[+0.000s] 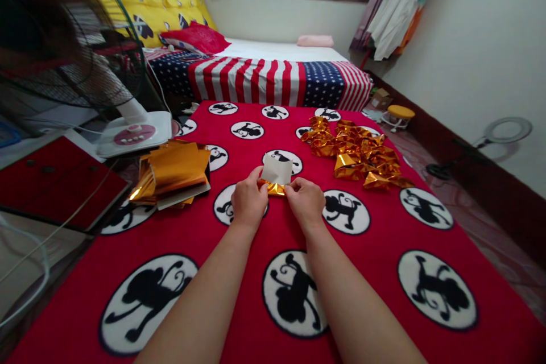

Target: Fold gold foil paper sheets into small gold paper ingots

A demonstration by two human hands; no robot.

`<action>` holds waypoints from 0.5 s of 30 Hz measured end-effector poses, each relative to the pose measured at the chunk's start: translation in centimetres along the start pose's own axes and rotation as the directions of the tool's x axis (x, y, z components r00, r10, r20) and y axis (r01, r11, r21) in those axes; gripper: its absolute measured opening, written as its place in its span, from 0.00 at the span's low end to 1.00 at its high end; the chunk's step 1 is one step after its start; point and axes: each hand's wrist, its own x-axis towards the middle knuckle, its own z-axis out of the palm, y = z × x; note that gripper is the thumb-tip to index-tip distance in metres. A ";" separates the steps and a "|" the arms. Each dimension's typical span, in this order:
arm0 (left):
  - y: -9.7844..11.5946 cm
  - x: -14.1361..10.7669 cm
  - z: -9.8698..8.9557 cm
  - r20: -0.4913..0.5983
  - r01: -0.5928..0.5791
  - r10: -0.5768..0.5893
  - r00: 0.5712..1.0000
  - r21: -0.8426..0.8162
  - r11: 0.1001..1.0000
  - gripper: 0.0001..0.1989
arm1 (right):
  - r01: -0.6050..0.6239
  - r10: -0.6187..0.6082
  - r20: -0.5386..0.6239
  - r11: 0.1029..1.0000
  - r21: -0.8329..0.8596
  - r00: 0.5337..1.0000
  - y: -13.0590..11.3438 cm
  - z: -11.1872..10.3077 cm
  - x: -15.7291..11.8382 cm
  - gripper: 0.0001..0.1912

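Observation:
A sheet of gold foil paper (277, 169), pale side up, is between my two hands over the red cloth. Its near edge is folded over and shows shiny gold. My left hand (249, 198) pinches the left end of that fold, and my right hand (305, 200) pinches the right end. The fingertips of both are closed on the paper. To the left lies a stack of flat gold foil sheets (177, 168). On the right is a heap of folded gold foil pieces (362, 151).
The red cloth (205, 307) with monkey prints covers the surface under my hands. At left a fan (136, 132) stands beside a dark red board (55, 179). Behind is a bed (273, 82) with a striped cover. A yellow stool (401, 112) and a ring light (507, 129) are at right.

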 end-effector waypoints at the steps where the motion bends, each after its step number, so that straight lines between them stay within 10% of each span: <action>1: 0.1 -0.1 0.0 -0.002 0.003 -0.003 1.000 0.036 0.999 0.24 | 0.000 0.000 0.003 1.000 -0.008 1.000 0.0 0.0 0.0 0.09; 15: -0.5 0.0 0.0 -0.184 -0.030 0.053 0.981 0.128 0.991 0.29 | -0.053 0.054 0.065 0.999 -0.011 0.996 -0.2 -0.3 0.3 0.06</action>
